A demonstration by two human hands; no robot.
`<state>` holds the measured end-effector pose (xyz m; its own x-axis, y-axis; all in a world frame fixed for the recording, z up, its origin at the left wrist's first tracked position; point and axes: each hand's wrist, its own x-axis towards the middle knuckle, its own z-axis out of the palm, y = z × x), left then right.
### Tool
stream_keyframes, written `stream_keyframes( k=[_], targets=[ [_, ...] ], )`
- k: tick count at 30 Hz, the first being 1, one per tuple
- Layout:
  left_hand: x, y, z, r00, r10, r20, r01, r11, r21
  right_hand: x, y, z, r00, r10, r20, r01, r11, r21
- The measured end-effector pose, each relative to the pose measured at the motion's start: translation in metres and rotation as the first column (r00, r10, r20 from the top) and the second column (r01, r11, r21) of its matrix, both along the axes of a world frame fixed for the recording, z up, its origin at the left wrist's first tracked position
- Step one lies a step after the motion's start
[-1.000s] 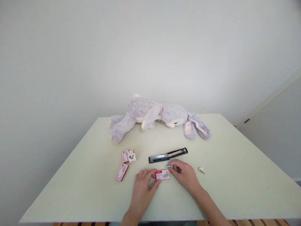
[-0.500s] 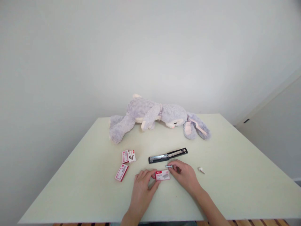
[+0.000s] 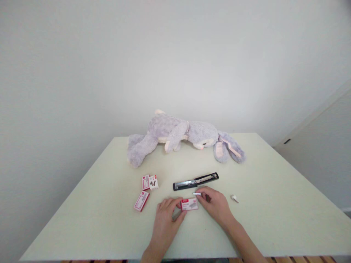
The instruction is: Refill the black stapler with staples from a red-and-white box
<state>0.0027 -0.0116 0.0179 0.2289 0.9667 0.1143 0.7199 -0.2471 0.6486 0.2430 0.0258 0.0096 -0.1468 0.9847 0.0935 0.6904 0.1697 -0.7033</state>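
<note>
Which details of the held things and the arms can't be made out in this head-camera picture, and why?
In the head view:
Left end of the small red-and-white rectangular cardboard box: partly hidden by the left hand.
Right end of the thin, silvery, metal-looking strip: hidden by the right hand.
Box's finer print: too small to read.
The right forearm: cut off by the bottom edge.

From where I stood, the held box (image 3: pixel 189 204) and three other boxes (image 3: pixel 142 201) carried print too small to read.
</note>
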Motion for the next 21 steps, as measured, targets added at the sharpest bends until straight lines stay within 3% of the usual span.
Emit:
stream_keyframes(
  k=[21],
  targets=[
    [0.0001,-0.0008,0.0011,1.000,0.009,0.009,-0.009,1.000,-0.015,-0.0008,0.0012,0.0000,1.000,0.006,0.001,-0.006,1.000,0.000]
  ],
)
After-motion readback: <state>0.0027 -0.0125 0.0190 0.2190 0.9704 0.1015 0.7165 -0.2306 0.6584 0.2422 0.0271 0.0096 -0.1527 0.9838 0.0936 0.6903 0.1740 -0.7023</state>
